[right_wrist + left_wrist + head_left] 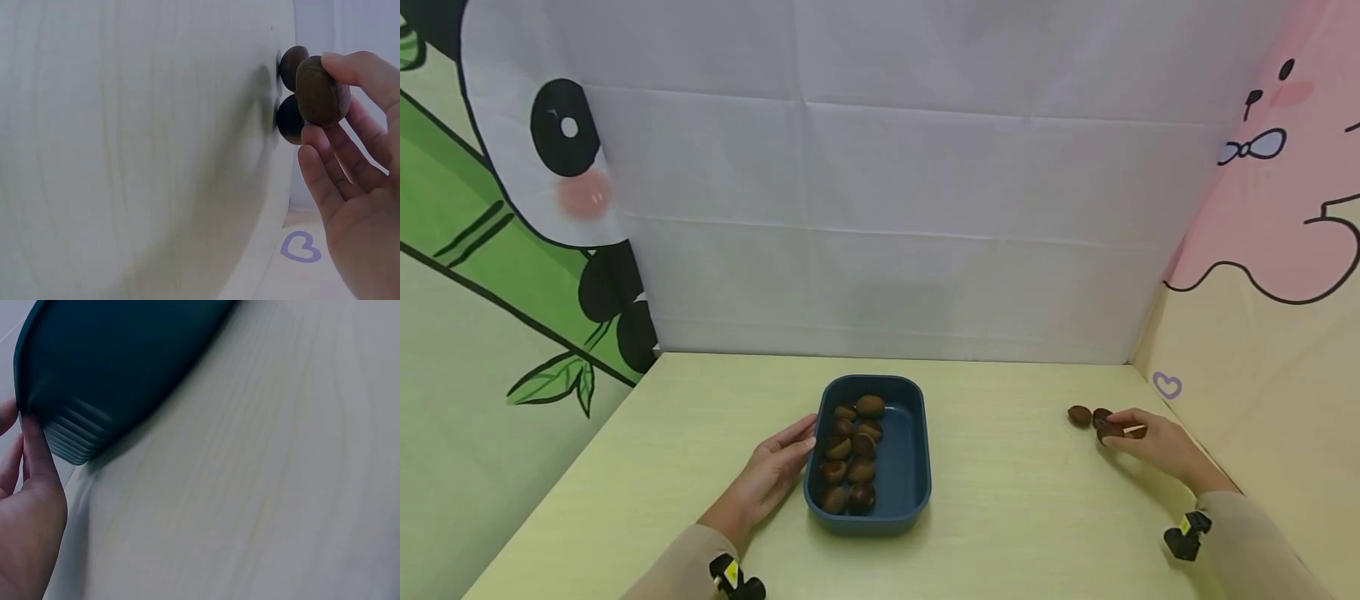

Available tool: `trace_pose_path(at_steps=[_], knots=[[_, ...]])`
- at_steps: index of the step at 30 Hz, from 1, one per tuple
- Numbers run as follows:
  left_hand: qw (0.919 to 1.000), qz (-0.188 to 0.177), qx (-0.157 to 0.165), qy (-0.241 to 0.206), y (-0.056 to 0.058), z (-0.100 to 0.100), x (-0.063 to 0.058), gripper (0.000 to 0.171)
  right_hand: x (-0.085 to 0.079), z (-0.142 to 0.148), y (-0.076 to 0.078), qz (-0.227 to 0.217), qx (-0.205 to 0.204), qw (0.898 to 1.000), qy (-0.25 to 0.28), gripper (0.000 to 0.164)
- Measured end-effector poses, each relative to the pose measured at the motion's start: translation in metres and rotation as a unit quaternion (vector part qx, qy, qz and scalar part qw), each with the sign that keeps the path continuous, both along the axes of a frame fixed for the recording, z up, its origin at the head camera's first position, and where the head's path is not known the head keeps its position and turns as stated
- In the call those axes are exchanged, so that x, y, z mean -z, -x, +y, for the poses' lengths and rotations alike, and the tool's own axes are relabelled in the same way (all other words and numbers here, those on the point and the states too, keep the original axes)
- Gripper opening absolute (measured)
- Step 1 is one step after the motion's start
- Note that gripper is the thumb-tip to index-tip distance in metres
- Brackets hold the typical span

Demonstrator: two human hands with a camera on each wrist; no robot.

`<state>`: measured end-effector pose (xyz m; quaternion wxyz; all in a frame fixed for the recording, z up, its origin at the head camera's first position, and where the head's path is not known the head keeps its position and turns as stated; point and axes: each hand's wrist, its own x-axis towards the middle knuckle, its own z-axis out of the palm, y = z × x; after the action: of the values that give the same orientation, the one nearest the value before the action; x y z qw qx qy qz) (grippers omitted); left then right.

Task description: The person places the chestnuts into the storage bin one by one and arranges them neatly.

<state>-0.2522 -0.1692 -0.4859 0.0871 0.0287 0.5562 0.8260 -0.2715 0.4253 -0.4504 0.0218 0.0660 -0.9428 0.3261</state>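
Note:
A dark blue rectangular tray (904,467) stands on the table with several brown chestnuts (861,471) along its left half. My left hand (773,471) touches the tray's left wall from outside, fingers fairly straight; the left wrist view shows the fingertips against the tray's side (81,419). At the table's right, my right hand (1157,446) pinches a chestnut (322,90) between thumb and fingers, lifted slightly off the surface. Close by lie a chestnut (1079,416) and another (1102,414), partly covered by the held one. A further brown piece (1137,432) shows between the fingers, mostly hidden.
The pale wood-grain table (1000,500) spreads between the tray and the right hand. A white panel (880,208) rises at the table's back edge. A printed wall (1262,350) borders the right side, near the right forearm.

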Motion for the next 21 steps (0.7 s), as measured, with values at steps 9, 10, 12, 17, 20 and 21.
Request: trace_pose_path(at_steps=[9, 10, 12, 17, 20, 21], knots=[[1.0, 0.003, 0.002, -0.003, -0.001, 0.0, -0.001, 0.057, -0.015, -0.029, 0.012, 0.021, -0.042, 0.998, 0.029, 0.047], [1.0, 0.003, 0.002, -0.004, -0.001, 0.0, -0.001, 0.057, -0.017, -0.034, 0.013, 0.022, -0.052, 0.998, 0.033, 0.047], [1.0, 0.003, 0.004, -0.006, 0.0, 0.0, -0.001, 0.057, -0.02, -0.044, 0.016, 0.018, -0.068, 0.997, 0.042, 0.047], [0.9999, 0.003, 0.007, -0.008, 0.0, 0.0, -0.001, 0.057, -0.03, -0.076, 0.023, 0.002, -0.118, 0.991, 0.066, 0.046], [0.9999, 0.002, 0.007, -0.008, 0.0, 0.0, 0.0, 0.057, -0.036, -0.098, 0.026, -0.005, -0.147, 0.986, 0.077, 0.044], [1.0, 0.002, 0.006, -0.008, 0.0, 0.0, 0.0, 0.057, -0.038, -0.106, 0.026, -0.006, -0.158, 0.984, 0.079, 0.043]])
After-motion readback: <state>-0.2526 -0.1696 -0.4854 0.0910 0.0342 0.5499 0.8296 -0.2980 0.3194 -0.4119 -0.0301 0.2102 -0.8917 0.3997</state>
